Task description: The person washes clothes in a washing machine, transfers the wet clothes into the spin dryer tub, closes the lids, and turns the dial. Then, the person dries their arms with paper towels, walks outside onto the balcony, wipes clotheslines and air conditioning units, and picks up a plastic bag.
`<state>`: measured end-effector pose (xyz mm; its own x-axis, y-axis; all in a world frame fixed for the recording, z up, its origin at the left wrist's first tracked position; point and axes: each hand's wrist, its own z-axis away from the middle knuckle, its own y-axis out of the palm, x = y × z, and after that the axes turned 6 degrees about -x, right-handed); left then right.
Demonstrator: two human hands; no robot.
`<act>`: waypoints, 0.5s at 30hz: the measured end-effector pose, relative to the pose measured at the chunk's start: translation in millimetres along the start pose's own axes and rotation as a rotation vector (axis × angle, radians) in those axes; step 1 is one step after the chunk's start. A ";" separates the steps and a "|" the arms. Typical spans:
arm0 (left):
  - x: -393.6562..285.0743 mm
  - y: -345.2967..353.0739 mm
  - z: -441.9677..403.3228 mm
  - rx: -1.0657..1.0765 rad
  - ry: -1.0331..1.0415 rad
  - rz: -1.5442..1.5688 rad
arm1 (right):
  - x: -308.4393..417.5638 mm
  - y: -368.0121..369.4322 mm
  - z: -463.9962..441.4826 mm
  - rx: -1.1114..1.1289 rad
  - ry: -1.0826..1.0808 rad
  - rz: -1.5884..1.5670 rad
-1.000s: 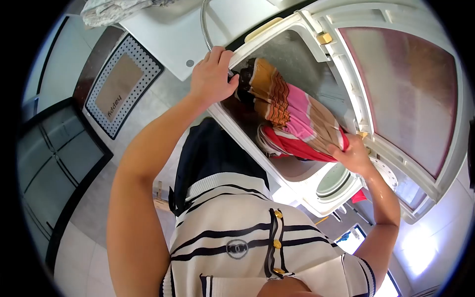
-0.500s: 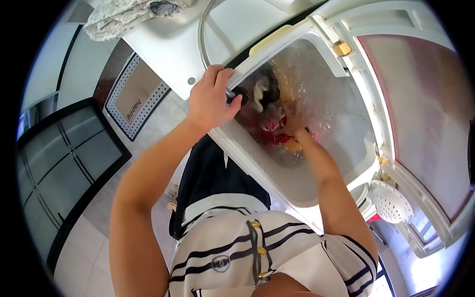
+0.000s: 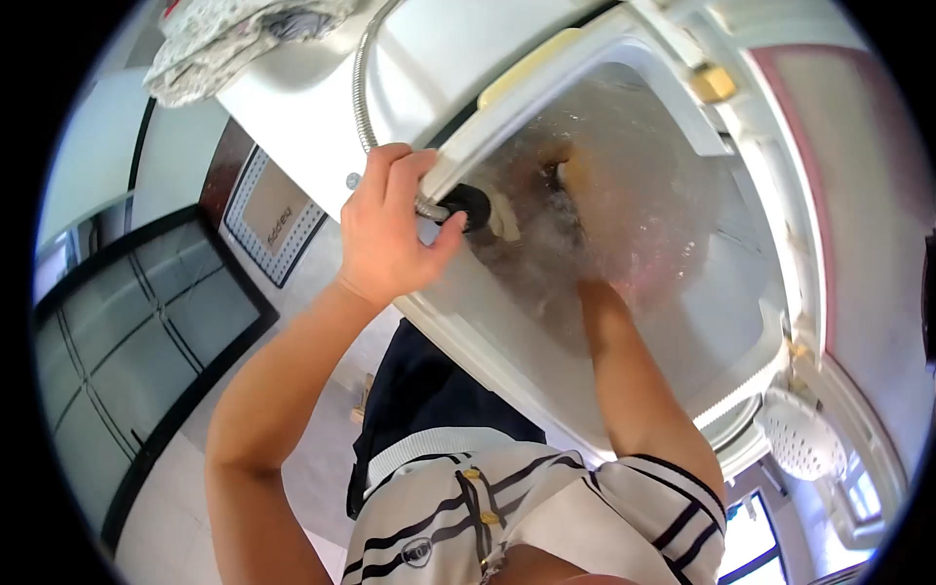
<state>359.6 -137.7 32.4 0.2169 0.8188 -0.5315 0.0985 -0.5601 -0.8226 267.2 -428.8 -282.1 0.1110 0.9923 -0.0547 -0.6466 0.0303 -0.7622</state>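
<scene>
My left hand (image 3: 388, 229) is at the near-left rim of a washing machine tub (image 3: 726, 375), its fingers and thumb closed around a braided metal hose (image 3: 361, 88). The hose's black end (image 3: 468, 207) points into the tub. My right hand (image 3: 593, 291) is sunk past the wrist in cloudy water, so its fingers are hidden. Around it, blurred clothes lie under the surface: a cream piece (image 3: 503, 216) near the hose end, an orange-yellow piece (image 3: 582, 174) farther back, and a faint red patch to the right.
The machine's raised lid (image 3: 868, 195) stands on the right. A white perforated basket (image 3: 801, 434) is below it. To the left is a white basin counter (image 3: 292, 107) with folded patterned cloth (image 3: 229, 49). A floor mat (image 3: 278, 219) and a black-framed glass panel (image 3: 146, 351) lie beyond.
My right hand has gone deeper, and the red and dark clothes are now mostly blurred under stirred water. My left hand still holds the hose. The view has shifted slightly.
</scene>
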 end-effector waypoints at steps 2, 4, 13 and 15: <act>-0.5 -0.3 1.7 0.015 0.000 0.017 | -9.5 -8.7 14.5 -0.007 0.046 -0.005; -3.3 -1.3 3.0 0.018 -0.014 0.023 | -13.5 -10.6 31.5 -0.002 0.094 -0.011; 0.0 0.6 2.9 0.016 0.021 0.049 | -19.9 19.9 20.3 0.124 0.161 -0.071; 2.8 1.2 2.4 -0.007 0.055 0.061 | -24.0 20.5 39.8 0.156 0.178 -0.070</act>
<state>358.0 -135.8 29.4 0.2754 0.7751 -0.5686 0.0899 -0.6096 -0.7876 221.3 -447.2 -270.7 0.2821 0.9508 -0.1283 -0.7400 0.1306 -0.6598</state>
